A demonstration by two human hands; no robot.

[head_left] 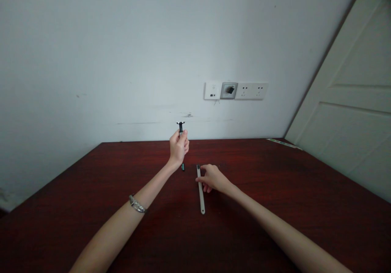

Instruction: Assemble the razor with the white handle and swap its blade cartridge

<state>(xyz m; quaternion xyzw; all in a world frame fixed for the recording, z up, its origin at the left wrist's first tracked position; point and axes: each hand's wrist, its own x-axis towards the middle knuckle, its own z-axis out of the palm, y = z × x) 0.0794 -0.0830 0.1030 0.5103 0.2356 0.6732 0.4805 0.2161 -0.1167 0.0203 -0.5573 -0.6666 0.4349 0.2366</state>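
Note:
My left hand point(179, 147) is raised above the far part of the table, closed around a razor point(181, 124) held upright. Its wide T-shaped head points up, and most of the handle is hidden by the fingers. Below the palm shows a green-and-black tip point(183, 167), in line with the razor; it looks like the handle's lower end. To the right, my right hand point(213, 178) grips a long, slim, pale grey stick point(201, 199) with a dark upper end and a small hole at the lower end. My thumb crosses the stick and a finger touches near the dark end.
The dark red wooden table point(146, 240) meets a white wall behind. Wall sockets point(250, 91) sit above its back edge. A thin printed strip point(284, 143) lies at the back right, near a white panelled door point(351, 114). A bracelet point(137, 204) circles my left forearm.

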